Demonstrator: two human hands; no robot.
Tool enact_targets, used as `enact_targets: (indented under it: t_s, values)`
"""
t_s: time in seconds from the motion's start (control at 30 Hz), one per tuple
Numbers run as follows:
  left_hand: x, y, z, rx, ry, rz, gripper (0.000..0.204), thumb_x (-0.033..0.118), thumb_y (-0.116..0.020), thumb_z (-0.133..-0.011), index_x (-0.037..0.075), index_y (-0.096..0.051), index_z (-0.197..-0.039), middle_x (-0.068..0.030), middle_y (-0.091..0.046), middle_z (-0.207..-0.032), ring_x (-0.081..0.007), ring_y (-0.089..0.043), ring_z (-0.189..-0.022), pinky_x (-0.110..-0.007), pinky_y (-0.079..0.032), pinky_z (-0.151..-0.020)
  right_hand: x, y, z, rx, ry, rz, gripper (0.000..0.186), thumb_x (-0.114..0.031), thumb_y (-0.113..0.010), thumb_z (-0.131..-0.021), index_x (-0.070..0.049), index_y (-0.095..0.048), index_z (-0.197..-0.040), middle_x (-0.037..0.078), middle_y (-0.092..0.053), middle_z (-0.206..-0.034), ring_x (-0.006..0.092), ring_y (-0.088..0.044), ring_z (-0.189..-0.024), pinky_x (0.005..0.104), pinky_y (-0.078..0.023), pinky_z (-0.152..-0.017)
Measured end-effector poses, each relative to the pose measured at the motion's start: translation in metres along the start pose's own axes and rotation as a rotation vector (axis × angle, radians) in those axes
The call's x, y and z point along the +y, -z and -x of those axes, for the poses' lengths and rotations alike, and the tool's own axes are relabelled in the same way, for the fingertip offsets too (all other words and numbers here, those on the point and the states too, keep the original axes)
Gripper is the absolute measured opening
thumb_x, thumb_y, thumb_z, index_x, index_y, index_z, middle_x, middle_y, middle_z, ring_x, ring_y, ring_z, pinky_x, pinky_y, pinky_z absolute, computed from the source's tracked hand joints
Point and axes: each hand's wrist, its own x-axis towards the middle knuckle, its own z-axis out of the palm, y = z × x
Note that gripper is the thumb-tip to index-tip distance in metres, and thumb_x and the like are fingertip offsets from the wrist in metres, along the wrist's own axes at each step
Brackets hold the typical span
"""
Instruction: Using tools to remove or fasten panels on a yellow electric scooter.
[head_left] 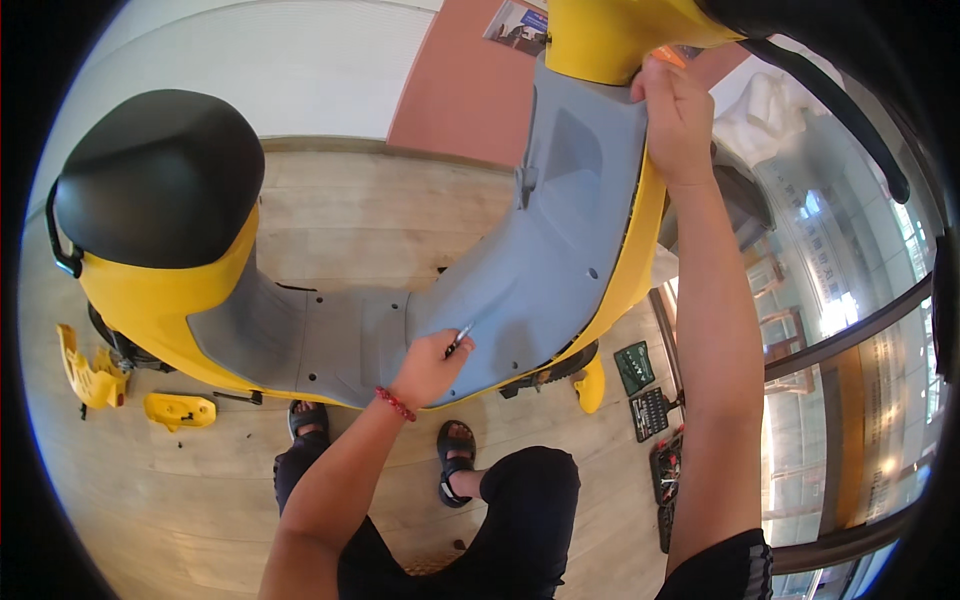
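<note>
A yellow scooter with a grey inner panel (555,215) and a black seat (160,180) stands across in front of me. My left hand (432,368), with a red beaded bracelet at the wrist, is closed around a slim screwdriver (460,338). Its metal shaft points up and right, over the grey footwell; whether the tip touches the panel is unclear. Up at the panel's top right corner, just under the yellow handlebar cover (600,40), my right hand (677,120) has its fingers curled on the panel's edge. Part of those fingertips is hidden.
Yellow body parts (180,410) lie on the wooden floor at left, and another yellow piece (590,385) lies right of the scooter. Tool cases (650,413) sit open at the right, by a glass wall (830,250). A black brake lever (835,100) juts out above.
</note>
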Motion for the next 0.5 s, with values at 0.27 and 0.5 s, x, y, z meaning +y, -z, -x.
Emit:
enact_targets:
  t_s: [0.27,0.5]
  values:
    - [0.109,-0.023,-0.048,0.401,-0.468,0.229,0.021,0.014,-0.062,-0.087,0.000,-0.061,-0.103,-0.0103,-0.061,-0.086,-0.0191,-0.060,-0.075,-0.031,-0.049,-0.068,-0.004,-0.001,0.002,-0.021,0.082,0.041,0.044,-0.027,-0.048,-0.094,0.002,-0.054,-0.061,0.006,-0.051,-0.054,0.0166,-0.047,-0.051,0.0306,-0.038,-0.052]
    - [0.145,-0.018,-0.112,0.518,-0.763,0.243,0.033,0.017,-0.066,-0.082,0.001,-0.058,-0.111,-0.0167,-0.055,-0.121,-0.0333,-0.057,-0.103,-0.036,-0.047,-0.086,0.000,0.001,0.002,-0.081,0.107,-0.008,0.039,-0.021,-0.042,-0.095,0.002,-0.055,-0.067,0.009,-0.054,-0.066,0.0181,-0.050,-0.066,0.0292,-0.039,-0.064]
